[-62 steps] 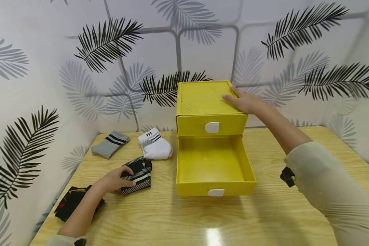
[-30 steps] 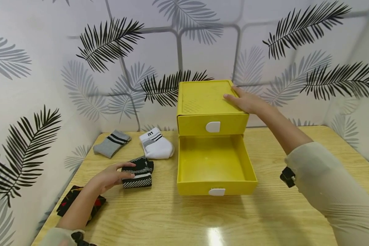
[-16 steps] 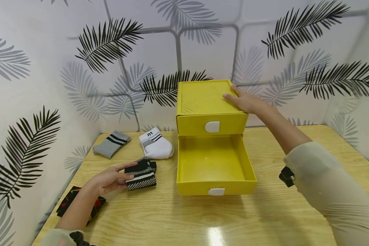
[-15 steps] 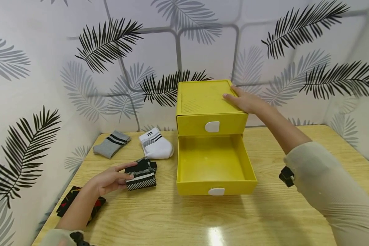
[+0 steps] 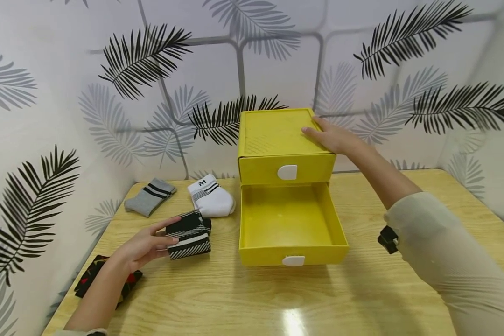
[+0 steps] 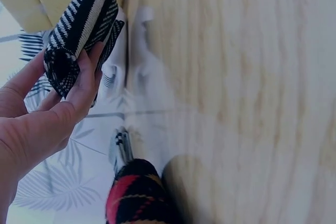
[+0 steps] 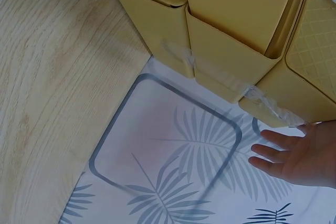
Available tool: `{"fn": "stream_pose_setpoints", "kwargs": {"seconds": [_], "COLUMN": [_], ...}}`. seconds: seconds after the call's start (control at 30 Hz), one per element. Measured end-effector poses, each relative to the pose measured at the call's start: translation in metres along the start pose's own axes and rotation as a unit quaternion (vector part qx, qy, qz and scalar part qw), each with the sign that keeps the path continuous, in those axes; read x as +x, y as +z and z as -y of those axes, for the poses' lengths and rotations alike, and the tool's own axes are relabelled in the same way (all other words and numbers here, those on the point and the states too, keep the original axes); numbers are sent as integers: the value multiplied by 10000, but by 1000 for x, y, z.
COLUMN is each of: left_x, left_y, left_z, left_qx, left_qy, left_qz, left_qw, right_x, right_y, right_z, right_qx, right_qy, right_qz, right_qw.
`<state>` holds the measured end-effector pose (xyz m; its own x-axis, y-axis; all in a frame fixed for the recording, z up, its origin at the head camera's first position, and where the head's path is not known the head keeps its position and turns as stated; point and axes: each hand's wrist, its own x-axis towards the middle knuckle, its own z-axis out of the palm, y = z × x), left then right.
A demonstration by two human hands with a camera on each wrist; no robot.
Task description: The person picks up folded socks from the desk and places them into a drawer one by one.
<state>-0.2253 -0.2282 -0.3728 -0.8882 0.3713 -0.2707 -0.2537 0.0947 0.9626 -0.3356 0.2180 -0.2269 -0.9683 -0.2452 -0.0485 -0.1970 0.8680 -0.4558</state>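
Observation:
My left hand (image 5: 144,245) grips a folded pair of black-and-white striped socks (image 5: 190,238) at its left end, thumb on the near side. In the left wrist view the rolled striped socks (image 6: 86,24) are held up off the table between thumb and fingers. My right hand (image 5: 338,139) rests on the right top edge of a yellow drawer unit (image 5: 277,133), its fingers straight in the right wrist view. The unit's lower drawer (image 5: 269,256) is pulled out, with nothing inside. Its upper drawer (image 5: 260,171) is pushed in.
Folded white socks (image 5: 214,201) lie just behind the striped pair, and grey socks (image 5: 148,199) sit at the back left. Black socks with red and yellow patterning (image 5: 88,279) lie partly under my left forearm. A leaf-patterned wall covering (image 5: 210,70) stands behind the wooden table (image 5: 218,298).
My left hand has closed more firmly on the striped socks, turned them and raised them slightly from the table. My right hand stays on the drawer unit.

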Motion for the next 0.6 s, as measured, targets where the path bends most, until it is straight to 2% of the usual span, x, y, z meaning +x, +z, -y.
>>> {"fn": "stream_pose_setpoints", "kwargs": {"seconds": [0.3, 0.6], "left_x": [-12, -24], "left_y": [11, 21], "left_z": [-15, -28], "left_qx": [-27, -3], "left_qy": [225, 297], "left_qz": [100, 134], "left_qw": [9997, 9995], "right_x": [-1, -1], "right_y": [0, 0], "right_z": [2, 2], "right_qx": [66, 50], "right_qy": [61, 78], "right_qz": [3, 23], "right_qw": [10000, 10000]}}
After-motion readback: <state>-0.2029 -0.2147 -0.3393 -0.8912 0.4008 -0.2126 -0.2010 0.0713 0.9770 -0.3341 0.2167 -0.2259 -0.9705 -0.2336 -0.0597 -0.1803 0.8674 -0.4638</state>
